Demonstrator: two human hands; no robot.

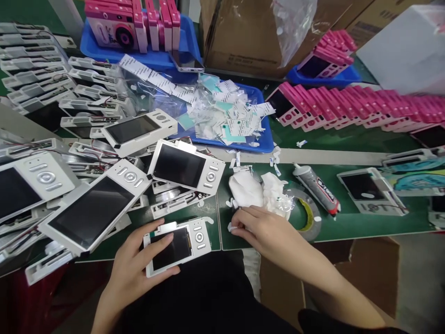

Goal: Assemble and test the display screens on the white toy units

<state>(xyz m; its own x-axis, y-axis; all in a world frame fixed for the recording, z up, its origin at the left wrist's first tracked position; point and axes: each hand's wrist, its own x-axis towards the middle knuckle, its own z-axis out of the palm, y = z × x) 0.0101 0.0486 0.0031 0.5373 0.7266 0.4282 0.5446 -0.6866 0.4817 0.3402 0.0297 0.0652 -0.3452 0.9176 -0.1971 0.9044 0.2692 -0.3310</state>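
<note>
My left hand (139, 260) grips a white camera body (200, 236) at the bench's front edge. Its fingers span the casing, and one fingertip lies on the dark screen. Round buttons face up at the camera's right end. My right hand (255, 227) is closed in a pinch just right of it, beside crumpled white tissue (246, 188). A small white piece shows at those fingertips; whether they hold it or something else I cannot make out. Small white strips (238, 159) lie scattered behind the tissue.
White camera bodies (95, 204) are piled at left. A blue tray (267, 139) holds peeled backing papers. Right of my right hand lie a tape roll (314, 227), a glue tube (316, 188) and another white camera body (361, 185). Pink cameras (333, 106) line the back.
</note>
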